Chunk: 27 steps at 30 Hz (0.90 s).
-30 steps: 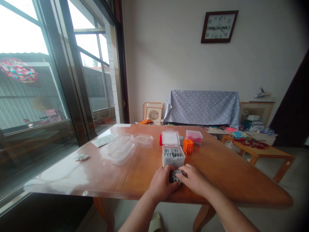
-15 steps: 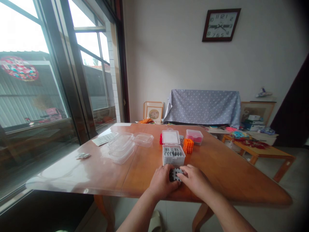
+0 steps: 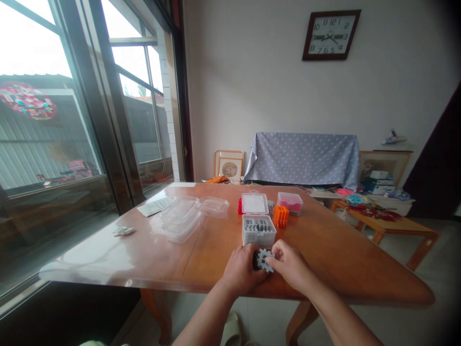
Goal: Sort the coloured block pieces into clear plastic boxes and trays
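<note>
Now, just below the centre of the frame, both hands meet at the near edge of a wooden table (image 3: 324,250). The left hand (image 3: 240,271) is clenched around a dark block of interlocked grey puzzle pieces (image 3: 258,261), and the right hand (image 3: 290,264) pinches one light grey toothed puzzle piece (image 3: 265,259) between thumb and fingertips at the block's right face. A second ago the fingers of both hands lay over the block and hid most of it; since then the right hand has drawn back a little and the single piece shows clearly, standing on edge against the block, which suggests one piece is being worked at that face. Just beyond the hands sits an open clear plastic box of grey pieces (image 3: 258,230), its lid (image 3: 254,203) lying flat behind it. An orange cluster of pieces (image 3: 280,216) and a small box of pink pieces (image 3: 290,203) lie to its upper right, empty clear containers (image 3: 180,217) to the left.
</note>
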Each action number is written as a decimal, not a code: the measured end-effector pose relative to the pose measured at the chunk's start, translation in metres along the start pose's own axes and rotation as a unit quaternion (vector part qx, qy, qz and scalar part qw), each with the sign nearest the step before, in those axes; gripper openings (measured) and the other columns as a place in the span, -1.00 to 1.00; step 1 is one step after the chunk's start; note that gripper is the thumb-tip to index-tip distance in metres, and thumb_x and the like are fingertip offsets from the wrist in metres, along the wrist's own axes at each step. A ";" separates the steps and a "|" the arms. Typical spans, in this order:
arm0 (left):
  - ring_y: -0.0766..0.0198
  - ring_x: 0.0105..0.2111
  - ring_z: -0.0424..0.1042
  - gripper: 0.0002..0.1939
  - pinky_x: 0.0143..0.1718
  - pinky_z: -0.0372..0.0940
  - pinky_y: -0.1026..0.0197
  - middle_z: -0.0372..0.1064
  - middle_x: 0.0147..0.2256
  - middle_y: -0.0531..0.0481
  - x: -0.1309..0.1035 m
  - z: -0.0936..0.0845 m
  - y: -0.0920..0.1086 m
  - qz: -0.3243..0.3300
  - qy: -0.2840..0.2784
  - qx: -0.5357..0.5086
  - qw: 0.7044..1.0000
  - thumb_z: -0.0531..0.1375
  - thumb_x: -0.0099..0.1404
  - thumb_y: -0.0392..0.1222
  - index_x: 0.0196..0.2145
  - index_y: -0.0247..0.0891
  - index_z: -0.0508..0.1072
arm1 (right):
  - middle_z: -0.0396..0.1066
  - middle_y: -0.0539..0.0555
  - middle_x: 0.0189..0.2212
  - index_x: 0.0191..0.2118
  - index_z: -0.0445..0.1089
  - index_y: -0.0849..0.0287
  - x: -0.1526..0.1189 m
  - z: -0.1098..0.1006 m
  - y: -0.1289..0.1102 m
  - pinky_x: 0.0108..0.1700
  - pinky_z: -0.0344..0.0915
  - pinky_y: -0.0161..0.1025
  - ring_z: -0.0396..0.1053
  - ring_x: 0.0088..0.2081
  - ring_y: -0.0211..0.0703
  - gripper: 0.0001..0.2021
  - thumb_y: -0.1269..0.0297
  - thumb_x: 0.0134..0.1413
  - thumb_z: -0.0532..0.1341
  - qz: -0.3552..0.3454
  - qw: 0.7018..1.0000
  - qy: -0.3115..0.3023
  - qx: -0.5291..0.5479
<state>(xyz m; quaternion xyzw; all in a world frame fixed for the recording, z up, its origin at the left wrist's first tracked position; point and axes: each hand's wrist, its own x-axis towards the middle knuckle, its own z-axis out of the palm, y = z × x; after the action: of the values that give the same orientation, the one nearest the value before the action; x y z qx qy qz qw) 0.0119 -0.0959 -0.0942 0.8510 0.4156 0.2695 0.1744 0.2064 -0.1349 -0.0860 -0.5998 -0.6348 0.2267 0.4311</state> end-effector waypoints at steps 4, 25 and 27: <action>-0.02 -0.07 0.40 -0.47 -0.09 0.27 0.07 0.46 -0.10 -0.08 0.000 0.001 0.000 -0.001 0.001 -0.002 1.000 0.38 0.09 0.04 -0.01 -0.11 0.39 | 0.42 -0.04 -0.41 -0.17 0.34 0.09 0.001 -0.008 -0.008 -0.34 0.27 -0.25 0.37 -0.40 -0.19 -0.76 0.14 0.06 0.28 0.035 0.986 -0.056 0.151; 0.00 -0.06 0.38 -0.48 -0.08 0.25 0.10 0.44 -0.08 -0.07 -0.003 -0.002 0.003 -0.016 -0.001 -0.019 1.000 0.37 0.08 0.02 -0.03 -0.10 0.38 | 0.51 -0.04 -0.43 -0.17 0.51 0.04 0.105 -0.047 -0.009 -0.31 0.22 -0.28 0.41 -0.39 -0.16 -0.78 0.32 0.09 0.16 -0.115 0.978 0.007 -0.175; 0.00 -0.07 0.38 -0.48 -0.08 0.25 0.10 0.44 -0.08 -0.06 -0.002 -0.001 0.001 -0.014 0.000 -0.020 1.000 0.38 0.07 0.01 -0.03 -0.10 0.38 | 0.51 -0.05 -0.45 -0.19 0.51 0.03 0.104 -0.045 -0.010 -0.34 0.19 -0.29 0.40 -0.41 -0.17 -0.78 0.34 0.07 0.17 -0.107 0.975 -0.015 -0.193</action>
<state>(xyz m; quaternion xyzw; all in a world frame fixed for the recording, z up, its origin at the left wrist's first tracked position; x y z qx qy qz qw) 0.0107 -0.0985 -0.0932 0.8415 0.4220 0.2755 0.1948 0.2473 -0.0474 -0.0258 -0.5967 -0.7334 0.0614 0.3198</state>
